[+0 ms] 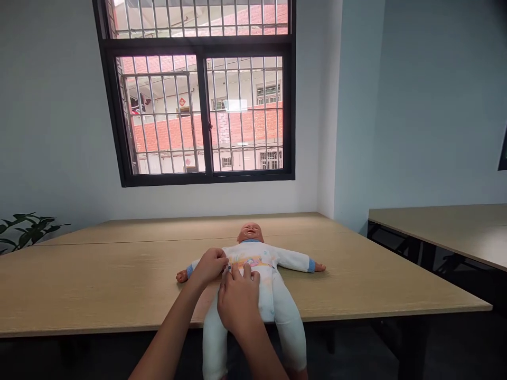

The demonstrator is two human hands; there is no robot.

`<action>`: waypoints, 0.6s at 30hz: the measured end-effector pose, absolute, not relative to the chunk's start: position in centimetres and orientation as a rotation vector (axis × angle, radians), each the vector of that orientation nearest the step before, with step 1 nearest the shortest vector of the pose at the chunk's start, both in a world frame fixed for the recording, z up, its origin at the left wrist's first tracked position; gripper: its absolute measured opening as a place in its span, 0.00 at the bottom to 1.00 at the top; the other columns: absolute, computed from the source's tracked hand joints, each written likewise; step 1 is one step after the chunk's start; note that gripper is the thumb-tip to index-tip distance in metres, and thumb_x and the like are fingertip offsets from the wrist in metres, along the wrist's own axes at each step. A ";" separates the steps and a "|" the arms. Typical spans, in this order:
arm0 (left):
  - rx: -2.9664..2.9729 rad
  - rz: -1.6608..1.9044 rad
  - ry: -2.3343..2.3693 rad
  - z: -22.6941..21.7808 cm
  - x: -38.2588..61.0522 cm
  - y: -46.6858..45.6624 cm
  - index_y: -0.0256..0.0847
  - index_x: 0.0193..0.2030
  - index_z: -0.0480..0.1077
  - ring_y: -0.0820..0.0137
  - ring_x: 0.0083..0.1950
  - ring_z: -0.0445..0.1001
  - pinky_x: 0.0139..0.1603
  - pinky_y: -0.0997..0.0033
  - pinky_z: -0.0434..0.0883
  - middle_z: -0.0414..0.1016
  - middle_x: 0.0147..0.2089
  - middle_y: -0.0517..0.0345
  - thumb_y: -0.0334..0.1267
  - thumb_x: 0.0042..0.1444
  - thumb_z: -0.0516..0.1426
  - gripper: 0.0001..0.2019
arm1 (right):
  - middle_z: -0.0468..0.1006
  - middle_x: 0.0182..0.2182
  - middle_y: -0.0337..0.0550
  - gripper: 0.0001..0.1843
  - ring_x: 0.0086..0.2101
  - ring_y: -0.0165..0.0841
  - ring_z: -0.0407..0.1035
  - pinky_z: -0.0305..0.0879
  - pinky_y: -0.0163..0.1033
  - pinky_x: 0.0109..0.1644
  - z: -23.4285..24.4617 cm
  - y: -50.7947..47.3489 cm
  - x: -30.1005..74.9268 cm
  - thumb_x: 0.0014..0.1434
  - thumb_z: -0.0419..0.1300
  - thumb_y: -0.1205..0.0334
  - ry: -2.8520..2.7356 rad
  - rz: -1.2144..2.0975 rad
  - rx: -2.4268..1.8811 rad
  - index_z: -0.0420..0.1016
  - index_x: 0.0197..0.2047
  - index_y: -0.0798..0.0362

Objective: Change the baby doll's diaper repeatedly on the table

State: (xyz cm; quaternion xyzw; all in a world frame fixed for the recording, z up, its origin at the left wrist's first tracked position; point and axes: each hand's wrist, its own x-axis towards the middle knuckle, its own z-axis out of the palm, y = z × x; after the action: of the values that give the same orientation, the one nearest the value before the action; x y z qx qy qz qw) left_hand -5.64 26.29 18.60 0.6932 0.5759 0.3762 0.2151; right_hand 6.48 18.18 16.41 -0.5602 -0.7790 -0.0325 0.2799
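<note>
Head view, doll: the doll (268,290) lies on its back on the wooden table (130,279), head toward the window, arms spread to either side, legs hanging over the near edge.
Clothing: a white long-sleeved top (255,252), with a blue collar (250,240), blue cuffs (311,265) and a coloured print across the chest; pale trousers (288,306) cover the legs.
Left hand: the left hand (212,265) is at the side of the top, thumb and fingers drawn together; whether cloth is pinched between them cannot be told.
Right hand: the right hand (240,295) is just beside the left, over the doll's front, fingers bent toward the print; its grip is hidden by the back of the hand.
Table surface: pale wood, with a seam across its far part.
Surroundings: a dark-framed window (201,113) in the wall (51,116), with bars and a brick-banded building beyond; a leafy plant (31,229) at the far left; a second table (447,227) at the right.
</note>
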 end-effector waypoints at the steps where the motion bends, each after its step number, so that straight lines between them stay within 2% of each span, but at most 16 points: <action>1: 1.941 1.033 1.589 18.5 -5.4 26.5 0.41 0.18 0.59 0.74 0.24 0.58 0.26 0.74 0.55 0.59 0.19 0.66 0.32 0.41 0.52 0.06 | 0.71 0.56 0.57 0.22 0.58 0.54 0.55 0.55 0.62 0.56 16.4 18.2 6.5 0.66 0.46 0.58 -2.086 -0.090 -1.495 0.74 0.56 0.56; 7: 2.025 1.036 1.578 17.9 -4.3 27.2 0.41 0.19 0.61 0.73 0.27 0.61 0.27 0.73 0.55 0.62 0.21 0.65 0.31 0.43 0.53 0.06 | 0.71 0.57 0.50 0.20 0.60 0.50 0.55 0.53 0.60 0.58 15.3 17.8 6.8 0.67 0.46 0.60 -1.979 -0.106 -1.373 0.74 0.55 0.50; 11: 2.030 1.069 1.588 17.3 -4.1 27.2 0.41 0.20 0.61 0.72 0.27 0.63 0.28 0.73 0.58 0.64 0.22 0.64 0.32 0.45 0.53 0.06 | 0.62 0.65 0.42 0.22 0.65 0.43 0.49 0.44 0.54 0.68 13.5 16.4 6.4 0.67 0.49 0.57 -1.869 0.007 -1.281 0.69 0.61 0.47; 14: 2.038 1.115 1.595 16.7 -3.8 26.8 0.41 0.22 0.65 0.71 0.28 0.65 0.30 0.72 0.61 0.68 0.23 0.62 0.34 0.48 0.53 0.06 | 0.60 0.66 0.41 0.26 0.67 0.43 0.45 0.38 0.55 0.71 12.6 15.4 5.8 0.65 0.53 0.52 -1.856 0.098 -1.249 0.63 0.66 0.46; 18: 2.063 1.191 1.543 16.1 -3.7 25.1 0.39 0.33 0.71 0.67 0.38 0.72 0.41 0.69 0.68 0.76 0.35 0.56 0.36 0.54 0.51 0.09 | 0.59 0.67 0.39 0.27 0.68 0.43 0.43 0.35 0.55 0.72 12.5 14.9 5.7 0.64 0.55 0.53 -1.886 0.138 -1.224 0.63 0.66 0.43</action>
State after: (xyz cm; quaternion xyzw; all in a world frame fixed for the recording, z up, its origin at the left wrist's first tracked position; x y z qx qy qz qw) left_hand -3.66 25.14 16.14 0.7185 0.5374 0.4149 0.1511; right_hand 5.73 14.88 12.45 -0.4907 -0.7558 0.0553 0.4300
